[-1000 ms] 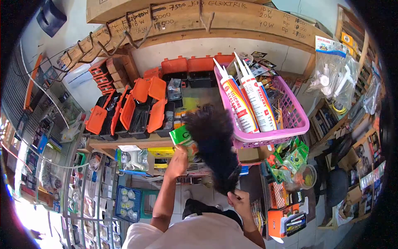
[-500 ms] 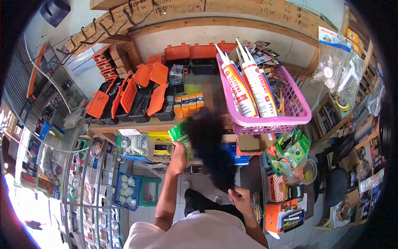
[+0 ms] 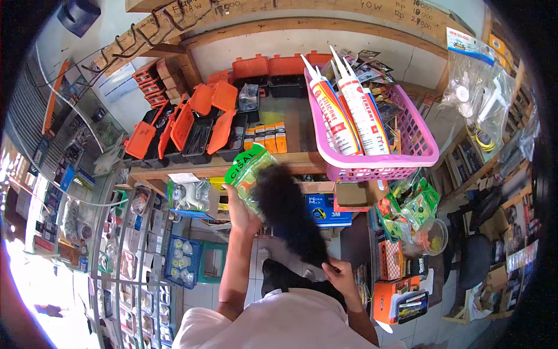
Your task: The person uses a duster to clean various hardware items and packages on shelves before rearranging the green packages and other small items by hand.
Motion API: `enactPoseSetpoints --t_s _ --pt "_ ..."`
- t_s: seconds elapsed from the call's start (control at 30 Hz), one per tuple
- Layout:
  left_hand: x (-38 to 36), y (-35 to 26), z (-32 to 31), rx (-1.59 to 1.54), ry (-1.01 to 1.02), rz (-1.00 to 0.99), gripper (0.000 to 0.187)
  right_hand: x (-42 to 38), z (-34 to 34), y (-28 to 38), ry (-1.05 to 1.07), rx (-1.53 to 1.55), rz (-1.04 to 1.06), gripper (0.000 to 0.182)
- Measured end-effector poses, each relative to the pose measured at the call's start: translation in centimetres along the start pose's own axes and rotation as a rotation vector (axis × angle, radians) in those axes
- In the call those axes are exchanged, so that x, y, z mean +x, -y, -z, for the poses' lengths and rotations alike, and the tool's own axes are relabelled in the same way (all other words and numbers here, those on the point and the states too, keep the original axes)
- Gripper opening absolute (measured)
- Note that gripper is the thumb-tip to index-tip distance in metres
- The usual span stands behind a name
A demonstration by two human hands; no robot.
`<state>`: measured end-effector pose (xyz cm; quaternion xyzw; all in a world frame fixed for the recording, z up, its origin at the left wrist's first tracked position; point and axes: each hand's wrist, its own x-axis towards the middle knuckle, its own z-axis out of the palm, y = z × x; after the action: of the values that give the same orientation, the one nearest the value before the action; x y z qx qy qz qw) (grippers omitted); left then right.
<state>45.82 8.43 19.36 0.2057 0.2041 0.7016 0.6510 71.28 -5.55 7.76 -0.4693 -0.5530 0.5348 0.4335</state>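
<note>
My left hand [image 3: 243, 214] is closed on a clear packet [image 3: 250, 174] with a green header card reading CISAL. It is held up in front of the wooden shelf. In my right hand [image 3: 342, 276] is the lower end of a fluffy black feather duster [image 3: 293, 221]. The duster slants up and to the left, its tip against or just in front of the packet's right side. Part of the packet is hidden behind the black fluff, and the duster's handle is mostly covered by my fingers.
Ahead, a wooden shelf [image 3: 232, 170] bears black boxes with orange lids [image 3: 221, 131], small orange cartons [image 3: 270, 139] and a pink basket [image 3: 381, 166] with sealant tubes [image 3: 334, 119]. Glass shelving [image 3: 139, 285] lines the left. A blue crate [image 3: 180, 264] sits low beside a green stool [image 3: 213, 262].
My left hand has raised the packet slightly, turning its green header more into sight. The duster has dropped a little and now lies beside the packet, less blurred.
</note>
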Motion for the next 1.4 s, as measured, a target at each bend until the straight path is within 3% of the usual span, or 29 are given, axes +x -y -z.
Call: enactPoseSetpoints --t_s 0.1,0.13,0.2,0.27,0.33,0.4,0.57,0.63,0.73,0.8,0.9,1.13,1.23,1.3,1.4 --pt "0.5 0.1 0.9 -0.056 -0.096 -0.023 0.065 0.1 0.6 -1.3 0.090 -0.111 0.002 0.014" --pt "0.2 -0.4 2.7 -0.193 0.153 0.156 0.065 0.0 0.5 -1.3 0.089 -0.110 0.003 0.014" --pt "1.5 0.4 4.5 -0.418 0.447 0.114 0.066 0.0 0.2 -1.1 0.004 -0.057 -0.048 0.017" --pt "1.1 -0.2 1.0 -0.218 0.015 0.031 0.068 0.2 0.2 -1.3 -0.031 -0.028 -0.040 0.018" --pt "1.1 -0.3 1.8 -0.300 0.084 0.034 0.068 0.6 0.1 -1.7 -0.058 -0.001 -0.031 0.020" --pt "0.9 -0.5 1.9 -0.127 -0.080 0.112 0.065 0.7 -0.3 -2.1 -0.013 -0.083 0.165 0.016" --pt "0.8 -0.8 1.7 -0.292 0.093 0.050 0.068 0.6 0.3 -2.0 -0.031 -0.036 0.056 0.018" --pt "-0.1 -1.3 0.0 -0.219 0.016 0.065 0.063 0.7 0.4 -1.9 0.001 -0.015 0.018 0.020" --pt "-0.3 -1.0 -0.7 -0.123 -0.045 0.046 0.060 0.8 -0.2 -0.8 0.062 -0.091 0.137 0.027" --pt "-0.2 -0.7 -0.2 -0.084 -0.028 -0.036 0.065 0.7 -0.4 -0.7 -0.072 0.029 -0.032 0.033" --pt "-1.0 0.2 -0.4 -0.039 -0.104 -0.043 0.059 0.8 0.4 -0.4 0.090 -0.013 -0.033 0.021" --pt "-2.2 1.8 1.7 0.073 -0.056 -0.081 0.053 1.6 0.7 0.4 0.088 -0.012 0.085 0.022" --pt "-2.9 1.7 1.5 0.143 -0.046 -0.040 0.065 1.7 0.8 1.3 0.178 -0.113 0.054 0.025" --pt "-3.5 1.7 1.5 0.189 -0.042 -0.010 0.073 1.9 0.7 0.2 0.024 -0.030 0.069 0.026" --pt "-3.9 1.3 1.3 0.211 -0.078 0.023 0.077 2.1 1.5 0.3 0.119 -0.028 0.051 0.028"
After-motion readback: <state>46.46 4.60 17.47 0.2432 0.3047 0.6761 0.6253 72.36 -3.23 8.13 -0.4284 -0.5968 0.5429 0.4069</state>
